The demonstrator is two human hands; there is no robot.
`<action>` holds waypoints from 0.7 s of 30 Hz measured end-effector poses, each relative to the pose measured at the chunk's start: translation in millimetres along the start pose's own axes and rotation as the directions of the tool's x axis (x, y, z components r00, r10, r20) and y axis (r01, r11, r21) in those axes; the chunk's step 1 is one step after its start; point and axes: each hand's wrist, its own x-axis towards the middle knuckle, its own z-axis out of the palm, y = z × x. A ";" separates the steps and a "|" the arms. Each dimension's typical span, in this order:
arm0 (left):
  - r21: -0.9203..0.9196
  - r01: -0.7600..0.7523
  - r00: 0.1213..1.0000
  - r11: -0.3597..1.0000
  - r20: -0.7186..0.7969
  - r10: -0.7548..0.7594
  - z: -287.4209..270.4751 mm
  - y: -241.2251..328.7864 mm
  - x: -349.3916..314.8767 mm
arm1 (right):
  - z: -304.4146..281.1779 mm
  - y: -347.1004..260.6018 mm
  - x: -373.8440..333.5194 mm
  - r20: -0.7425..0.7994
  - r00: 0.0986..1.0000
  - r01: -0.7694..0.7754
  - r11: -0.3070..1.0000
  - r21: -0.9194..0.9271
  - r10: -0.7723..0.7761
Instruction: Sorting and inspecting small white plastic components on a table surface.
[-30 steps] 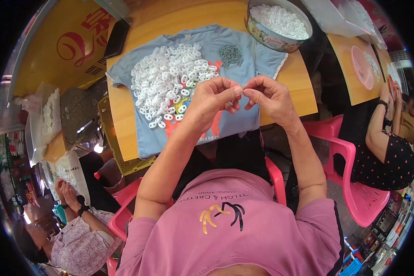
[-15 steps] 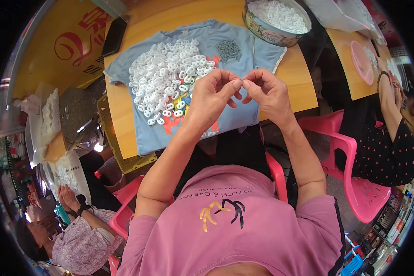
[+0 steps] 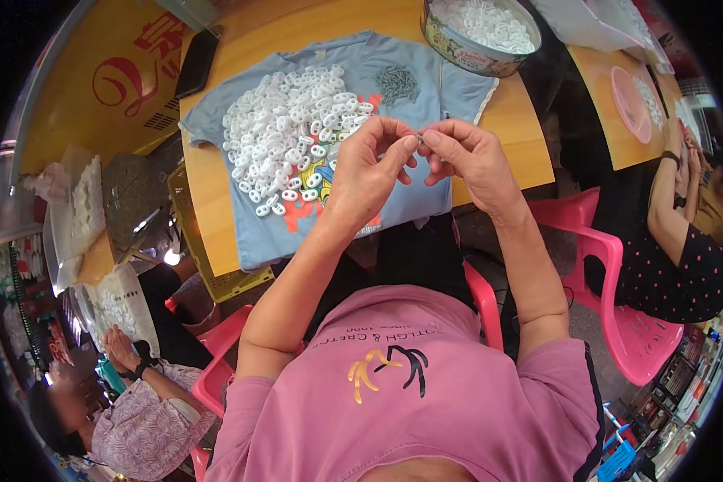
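My left hand (image 3: pixel 375 165) and my right hand (image 3: pixel 467 161) meet fingertip to fingertip over a blue T-shirt (image 3: pixel 414 197) spread on the table. Each is closed in a pinch between thumb and forefinger. A tiny greyish bit shows where the fingertips come together, too small to name. To the left of my left hand lies a heap of small white oval plastic pieces (image 3: pixel 277 128), many with two holes. Beyond the hands is a small pile of thin grey metal pins or screws (image 3: pixel 396 83), also on the shirt.
A round printed tin (image 3: pixel 478 56) full of white pieces stands at the far right of the wooden table (image 3: pixel 530 153). A black phone (image 3: pixel 198 64) lies at the far left edge. Co-workers sit at both sides; a pink chair (image 3: pixel 618 265) stands right, a yellow crate (image 3: pixel 237 283) left.
My right hand has shifted slightly and turned, and a tiny greyish bit now shows between the fingertips. The co-worker on the right has moved their arms.
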 end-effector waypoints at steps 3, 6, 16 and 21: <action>0.037 -0.032 0.999 0.999 -0.015 0.032 1.3 -0.3 -0.5 | -1.0 1.7 -0.4 0.005 1.000 0.013 0.998 -0.058 -0.013; 0.042 -0.019 0.999 0.999 -0.027 0.020 2.9 -0.9 -0.7 | -1.3 5.3 0.7 -0.004 0.997 0.078 0.992 -0.104 -0.079; 0.220 -0.195 0.977 0.956 -0.045 0.210 3.6 -0.2 -1.2 | 2.3 8.7 -0.6 0.003 1.000 0.015 1.000 0.026 -0.015; 0.167 -0.175 0.979 0.970 -0.077 0.190 6.8 -6.4 -2.1 | 4.9 8.3 -0.3 0.022 1.000 0.010 0.985 0.170 -0.014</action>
